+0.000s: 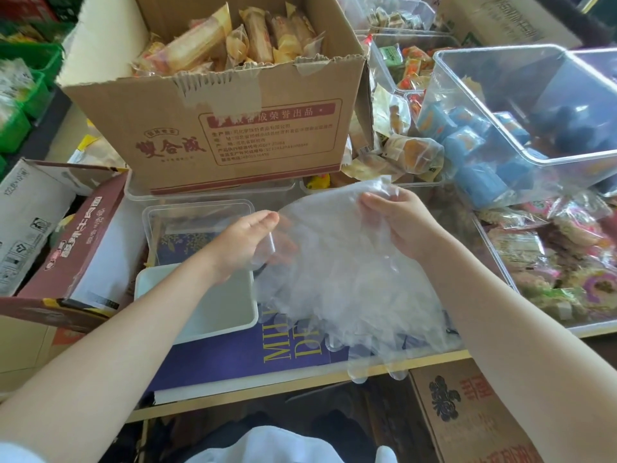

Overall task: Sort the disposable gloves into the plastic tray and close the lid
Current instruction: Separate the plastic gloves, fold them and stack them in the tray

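Tray [197,315] left of gloves [347,289]

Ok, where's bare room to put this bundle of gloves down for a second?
The purple box top is bare below the white tray, beside the hanging gloves. The clear tray behind looks empty too. To the right, snack bins crowd everything.

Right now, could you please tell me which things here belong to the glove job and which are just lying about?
Job: gloves, held by left hand and right hand; white tray; clear lid.
Lying about: snack carton; purple box; red box; clear bins.
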Available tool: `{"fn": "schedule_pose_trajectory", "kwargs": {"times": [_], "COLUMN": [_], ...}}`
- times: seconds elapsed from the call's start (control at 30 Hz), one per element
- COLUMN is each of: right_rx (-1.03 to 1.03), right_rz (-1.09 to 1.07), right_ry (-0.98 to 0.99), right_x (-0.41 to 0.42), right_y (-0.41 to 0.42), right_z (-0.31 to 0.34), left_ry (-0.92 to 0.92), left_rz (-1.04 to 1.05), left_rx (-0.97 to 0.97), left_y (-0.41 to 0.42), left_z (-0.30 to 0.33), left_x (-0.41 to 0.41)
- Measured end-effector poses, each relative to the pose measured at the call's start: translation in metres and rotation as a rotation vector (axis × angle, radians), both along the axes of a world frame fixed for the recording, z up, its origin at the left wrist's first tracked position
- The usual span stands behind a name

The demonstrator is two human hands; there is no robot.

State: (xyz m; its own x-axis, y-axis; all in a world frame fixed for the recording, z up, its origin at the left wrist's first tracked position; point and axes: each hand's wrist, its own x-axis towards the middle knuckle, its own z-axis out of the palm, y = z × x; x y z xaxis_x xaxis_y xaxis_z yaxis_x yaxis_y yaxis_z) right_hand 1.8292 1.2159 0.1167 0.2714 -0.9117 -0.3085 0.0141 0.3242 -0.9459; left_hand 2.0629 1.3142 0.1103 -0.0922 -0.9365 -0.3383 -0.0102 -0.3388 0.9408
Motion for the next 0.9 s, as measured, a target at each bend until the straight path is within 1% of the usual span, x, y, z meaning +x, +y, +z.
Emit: {"fn": "schedule_pose_trajectory", "kwargs": {"times": [0.1,0.13,0.23,0.37,0.47,0.53,0.63,0.73,0.8,0.9], "right_rx": [-0.038,-0.042,-0.047,-0.049,-0.112,-0.171,-0.174,-0.167,-0.09,0.012], "right_rz": [-0.041,-0.042,0.02,0.143,0.219,0.29,0.377,0.38,0.393,0.526], "right_ry": [-0.033,-0.035,-0.05,-0.115,-0.027,0.074,0.122,0.103,0.084,0.116], "right_x": [0.001,0.0,-0.006,-0.014,-0.014,-0.009,-0.003,-0.004,-0.01,-0.024], "right_y": [-0.001,0.0,-0.002,-0.005,-0.006,-0.004,0.001,0.004,0.005,0.006], "right_z": [0.004,0.004,0.002,0.002,0.005,0.007,0.009,0.01,0.009,-0.001], "left_ry": [-0.229,-0.261,-0.2,-0.153,-0.209,-0.226,-0.161,-0.125,-0.13,-0.122], "left_rz": [0.012,0.04,0.083,0.012,-0.075,-0.073,0.034,0.191,0.235,0.287], "left_rx": [-0.087,-0.109,-0.14,-0.121,-0.059,-0.067,-0.098,-0.163,-0.175,-0.161], "left_y": [-0.001,-0.001,-0.001,0.001,-0.001,-0.007,-0.016,-0.019,-0.016,-0.011], "left_z": [0.001,0.001,-0.002,-0.001,0.002,0.005,0.007,0.002,0.0,-0.001], "left_x": [-0.005,-0.006,-0.003,0.001,-0.003,-0.009,-0.026,-0.038,-0.039,-0.036]}}
